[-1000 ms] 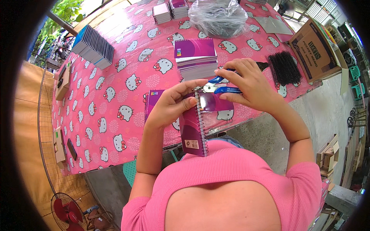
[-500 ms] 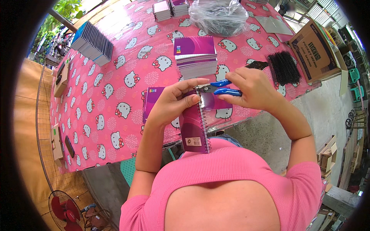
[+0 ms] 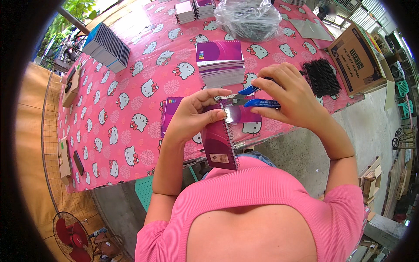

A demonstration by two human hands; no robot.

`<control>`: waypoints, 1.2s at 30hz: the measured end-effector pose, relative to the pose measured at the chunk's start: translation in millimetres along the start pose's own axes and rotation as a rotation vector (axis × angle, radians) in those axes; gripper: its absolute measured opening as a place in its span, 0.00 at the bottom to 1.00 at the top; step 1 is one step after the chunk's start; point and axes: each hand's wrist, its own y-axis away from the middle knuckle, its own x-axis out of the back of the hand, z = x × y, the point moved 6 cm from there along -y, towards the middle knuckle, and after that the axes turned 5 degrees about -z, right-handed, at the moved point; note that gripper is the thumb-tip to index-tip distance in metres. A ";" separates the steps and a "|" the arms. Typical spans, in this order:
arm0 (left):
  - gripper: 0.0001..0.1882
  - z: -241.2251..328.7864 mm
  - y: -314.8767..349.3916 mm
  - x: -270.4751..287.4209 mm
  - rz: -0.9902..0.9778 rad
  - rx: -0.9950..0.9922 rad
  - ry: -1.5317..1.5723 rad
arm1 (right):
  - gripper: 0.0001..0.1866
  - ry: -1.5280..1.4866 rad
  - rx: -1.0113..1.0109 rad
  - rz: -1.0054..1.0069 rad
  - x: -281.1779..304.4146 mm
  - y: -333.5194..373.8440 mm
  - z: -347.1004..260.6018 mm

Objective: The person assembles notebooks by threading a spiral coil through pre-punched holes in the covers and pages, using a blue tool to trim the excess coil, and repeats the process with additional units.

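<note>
My left hand is closed around the upper end of a purple spiral notebook, thumb on its cover. A black wire coil runs down the notebook's right edge, and a pale label sits near its lower end. My right hand grips blue-handled cutting pliers. Their handles are spread and the jaws part at the top end of the coil, close to my left fingertips. Behind my hands, other purple notebooks lie flat on the table, partly covered by them. Just beyond stands a stack of purple notebooks.
A pink patterned cloth covers the table. Black spiral coils lie at the right by a cardboard box. A clear plastic bag and more notebooks are at the back; a tall notebook stack stands far left.
The pliers' handles have spread wider and their jaws have opened, as my right fingers lifted. The notebook has tilted slightly, still in my left hand.
</note>
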 end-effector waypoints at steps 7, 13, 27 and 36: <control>0.22 -1.0 -0.1 -2.6 0.018 -0.008 -0.015 | 0.23 -0.274 -0.136 -0.128 -6.2 2.9 6.8; 0.20 -1.2 1.1 -4.5 0.138 -0.056 -0.364 | 0.21 -0.562 -0.313 -0.278 -34.9 9.6 19.9; 0.21 -0.8 4.5 -5.2 0.138 0.006 -0.148 | 0.23 0.000 -0.001 -0.026 -6.7 3.5 -5.1; 0.18 -5.7 5.4 2.7 0.301 0.010 -0.472 | 0.25 -0.975 -0.831 -0.715 -69.0 25.4 29.7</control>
